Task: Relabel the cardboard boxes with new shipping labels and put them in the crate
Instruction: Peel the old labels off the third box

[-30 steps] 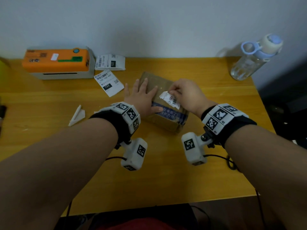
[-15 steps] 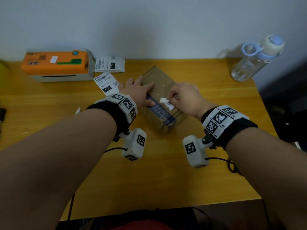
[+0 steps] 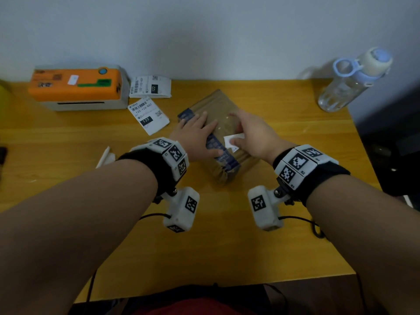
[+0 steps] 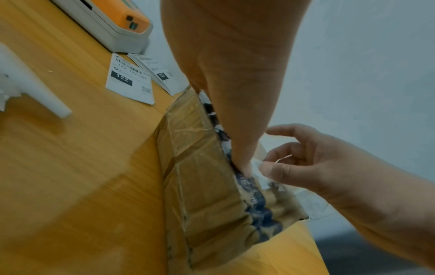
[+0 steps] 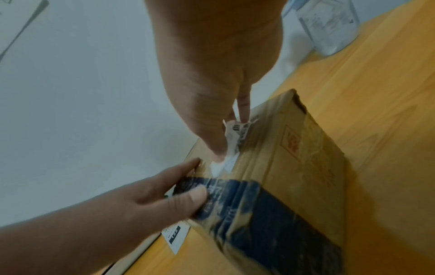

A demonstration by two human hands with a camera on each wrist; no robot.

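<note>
While the old label scrap (image 3: 234, 142) is pinched between the thumb and fingertips of the right hand (image 3: 252, 135), the peel is judged best done slowly and at a low angle, drawn back along the top face of the cardboard box (image 3: 223, 114) so that the paper comes away whole and the brown surface is not torn. Counter-pressure is needed close to the peel line, and it is supplied by the left hand (image 3: 196, 138), which is laid flat with straight fingers on the dark blue tape band (image 3: 216, 146) and the left part of the box top, its thumb reaching almost to the scrap. In the right wrist view the white scrap is seen lifted and curled at its upper end, with a barcode on it, while its lower end is seemingly stuck to the cardboard. A fresh grip nearer the stuck edge is advised if the paper begins to split. The box lies at the centre of the head view, turned diagonally on the yellow table (image 3: 227, 246), directly beneath both hands. New shipping labels (image 3: 148, 114) lie to its upper left, beside the orange label printer (image 3: 77, 87), well clear of the right hand. No crate is seen in any view.
</note>
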